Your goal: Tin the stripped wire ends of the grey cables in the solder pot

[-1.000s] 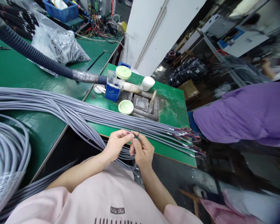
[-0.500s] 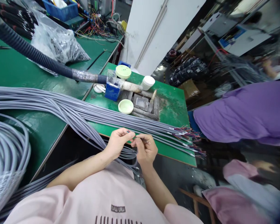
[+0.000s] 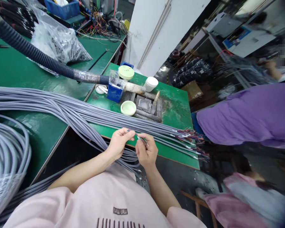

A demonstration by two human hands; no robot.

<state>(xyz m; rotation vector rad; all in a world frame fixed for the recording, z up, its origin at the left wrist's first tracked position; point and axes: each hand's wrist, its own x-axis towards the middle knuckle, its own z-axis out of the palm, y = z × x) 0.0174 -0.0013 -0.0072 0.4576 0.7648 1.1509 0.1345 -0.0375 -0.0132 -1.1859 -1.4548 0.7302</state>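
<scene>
My left hand [image 3: 118, 144] is closed in a pinch on the end of a grey cable, with thin coloured wires showing at its fingertips. My right hand [image 3: 146, 152] is closed beside it, pinching the thin wire strands of the same cable end. Both hands hover at the near edge of the small green table [image 3: 175, 110], just in front of a long bundle of grey cables [image 3: 85, 112]. The bundle's stripped ends with coloured wires [image 3: 192, 139] fan out to the right.
A black corrugated hose [image 3: 38, 57] crosses the green bench to a blue box [image 3: 114, 91]. Green lids [image 3: 128, 108], a white jar [image 3: 150, 84] and a metal tray [image 3: 144, 104] sit behind the cables. Coiled grey cable [image 3: 7, 152] lies left. A person in purple [image 3: 247, 114] is at right.
Both hands shifted slightly up toward the cable bundle. My right hand turned and its fingers closed tighter on the wire strands. A person at lower right moved.
</scene>
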